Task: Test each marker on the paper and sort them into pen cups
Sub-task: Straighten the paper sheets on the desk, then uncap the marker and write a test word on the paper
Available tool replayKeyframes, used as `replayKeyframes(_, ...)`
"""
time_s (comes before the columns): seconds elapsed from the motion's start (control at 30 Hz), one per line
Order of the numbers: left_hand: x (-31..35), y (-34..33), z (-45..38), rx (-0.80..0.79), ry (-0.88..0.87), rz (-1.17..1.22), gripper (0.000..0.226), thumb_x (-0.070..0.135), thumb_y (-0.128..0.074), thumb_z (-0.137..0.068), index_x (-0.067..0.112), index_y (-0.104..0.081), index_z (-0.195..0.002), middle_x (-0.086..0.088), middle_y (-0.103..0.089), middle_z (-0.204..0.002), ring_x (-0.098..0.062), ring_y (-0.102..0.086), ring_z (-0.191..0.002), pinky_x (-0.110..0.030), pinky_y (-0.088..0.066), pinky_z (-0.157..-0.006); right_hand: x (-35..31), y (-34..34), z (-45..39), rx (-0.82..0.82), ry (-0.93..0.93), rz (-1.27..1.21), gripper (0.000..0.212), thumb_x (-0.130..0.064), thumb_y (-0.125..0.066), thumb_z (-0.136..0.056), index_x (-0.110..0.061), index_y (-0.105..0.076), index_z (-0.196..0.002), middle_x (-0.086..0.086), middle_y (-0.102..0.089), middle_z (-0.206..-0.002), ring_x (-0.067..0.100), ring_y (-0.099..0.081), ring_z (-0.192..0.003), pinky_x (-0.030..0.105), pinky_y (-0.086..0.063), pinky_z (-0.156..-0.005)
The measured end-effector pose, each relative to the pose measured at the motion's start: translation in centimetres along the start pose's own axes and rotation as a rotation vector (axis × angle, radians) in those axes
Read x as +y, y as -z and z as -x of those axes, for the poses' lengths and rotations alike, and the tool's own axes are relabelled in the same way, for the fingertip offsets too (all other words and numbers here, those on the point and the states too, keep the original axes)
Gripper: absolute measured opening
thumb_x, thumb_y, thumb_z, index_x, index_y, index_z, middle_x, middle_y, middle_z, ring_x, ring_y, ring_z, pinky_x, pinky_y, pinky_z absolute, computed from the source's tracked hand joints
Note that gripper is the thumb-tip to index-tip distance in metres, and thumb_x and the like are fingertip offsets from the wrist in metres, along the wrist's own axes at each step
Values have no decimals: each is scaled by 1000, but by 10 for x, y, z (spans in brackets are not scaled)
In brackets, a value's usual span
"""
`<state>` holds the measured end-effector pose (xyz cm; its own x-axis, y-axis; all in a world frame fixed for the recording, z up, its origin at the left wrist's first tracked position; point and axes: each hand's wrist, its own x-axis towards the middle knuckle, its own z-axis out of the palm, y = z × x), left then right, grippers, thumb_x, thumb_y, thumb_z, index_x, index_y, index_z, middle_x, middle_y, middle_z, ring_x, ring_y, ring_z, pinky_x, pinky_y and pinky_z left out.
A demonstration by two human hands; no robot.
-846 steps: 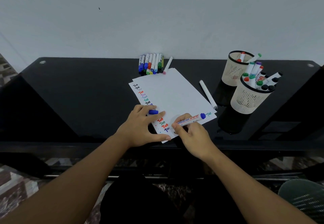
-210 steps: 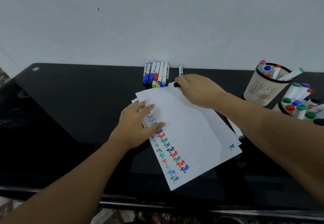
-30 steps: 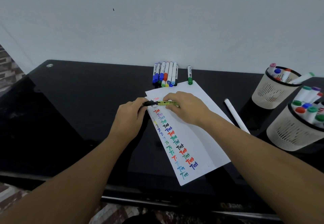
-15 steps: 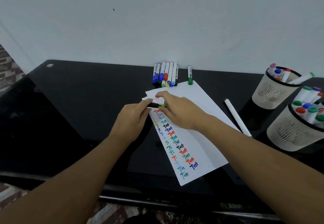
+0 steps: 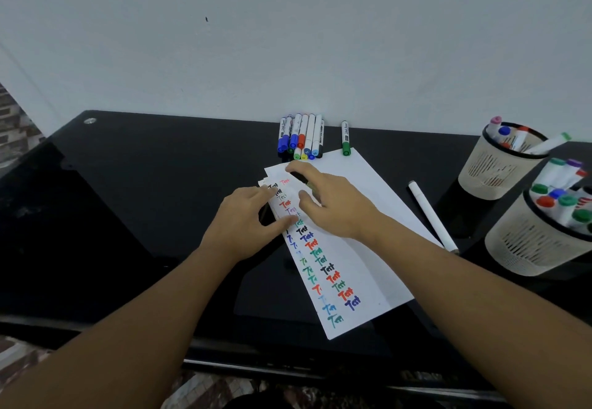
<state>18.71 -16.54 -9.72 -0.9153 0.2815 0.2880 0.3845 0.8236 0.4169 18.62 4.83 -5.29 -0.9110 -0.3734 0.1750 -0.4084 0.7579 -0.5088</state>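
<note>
The right hand (image 5: pixel 339 208) lies over the upper end of the paper (image 5: pixel 358 242), its fingers curled round a dark-bodied marker (image 5: pixel 302 179); only a short dark stretch of the marker shows under the forefinger, with a yellowish bit just behind it, and the tip is hidden, so whether it touches the sheet cannot be told; the left hand (image 5: pixel 243 219) rests beside it at the paper's left edge, forefinger and thumb spread and pressing on the sheet, a small dark shape between them that cannot be made out; coloured "Test" marks (image 5: pixel 323 264) run in two columns down the sheet's left side, below both hands; a row of capped markers (image 5: pixel 301 136) lies against the wall beyond the paper, a green-capped marker (image 5: pixel 345 138) just to its right, apart from the row; a white marker (image 5: pixel 431 216) lies on the black glass table (image 5: pixel 144 184) right of the paper; two mesh pen cups, far (image 5: pixel 493 171) and near (image 5: pixel 531 242), stand at the right, both holding markers.
</note>
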Motion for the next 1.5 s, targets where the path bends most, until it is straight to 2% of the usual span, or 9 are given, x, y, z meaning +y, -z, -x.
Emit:
replayKeyframes(0.1,-2,0,-1,-11,14,2,87,82,-55,-79,22,-57,-142,5,-58,-142,-15,-46,-134,-42,-43,-110,1,2,4,44,-23,-24,46,-25,-49,-102,-41,-34,-143,-1,-51,-63,16,-51,-55,36,-45,-53)
replayKeyframes(0.17,-2,0,0,-25,26,-6,91,86,-53,-77,22,-57,-142,5,-57,-144,-15,-44,-135,-42,-41,-112,2,2,7,36,-43,-36,47,-24,-49,-100,-44,-32,-138,10,-59,-69,23,-57,-57,46,-54,-59)
replayKeyframes(0.33,-1,1,0,-21,32,-3,87,81,-58,-79,23,-55,-144,5,-54,-147,-15,-41,-138,-43,-38,-114,10,6,11,89,-127,-156,53,-18,-39,-107,-39,-28,-154,9,-64,-84,17,-58,-68,37,-47,-65)
replayKeyframes(0.43,-5,2,2,-36,15,-23,93,88,-48,-77,26,-51,-148,4,-50,-151,-15,-38,-141,-43,-36,-116,20,13,14,88,-241,-132,60,-21,-40,-109,-32,-13,-162,12,-69,-94,26,-66,-82,44,-54,-78)
replayKeyframes(0.57,1,7,0,-186,48,-71,103,96,-33,-71,41,-28,-158,3,-23,-167,-20,-16,-153,-47,-19,-124,40,34,33,213,-351,10,25,-29,-53,-106,-18,-46,-127,6,-69,-86,26,-66,-70,50,-58,-69)
replayKeyframes(0.77,14,0,0,-366,94,-220,113,104,-14,-66,44,-5,-160,4,5,-170,-19,7,-156,-50,4,-126,68,64,62,362,-501,243,16,-34,-57,-102,-18,-55,-103,1,-59,-94,21,-59,-81,40,-52,-63)
replayKeyframes(1.03,16,-3,6,-328,79,-255,112,105,-9,-65,45,-12,-160,4,-2,-170,-19,3,-157,-49,3,-126,82,63,86,326,-623,331,21,-41,-53,-102,-21,-55,-105,1,-58,-102,23,-60,-86,46,-52,-82)
replayKeyframes(1.2,19,-3,3,-319,80,-249,112,105,-10,-64,46,-15,-159,4,-6,-170,-21,0,-157,-50,2,-126,94,54,97,278,-633,366,38,-43,-55,-102,-24,-52,-135,9,-50,-124,29,-48,-115,45,-49,-92)
replayKeyframes(1.5,18,-4,3,-315,90,-227,112,105,-15,-64,46,-18,-159,5,-9,-170,-21,-2,-156,-51,1,-126,110,62,96,236,-600,350,38,-45,-54,-103,-31,-54,-139,6,-50,-124,28,-51,-114,44,-50,-92)
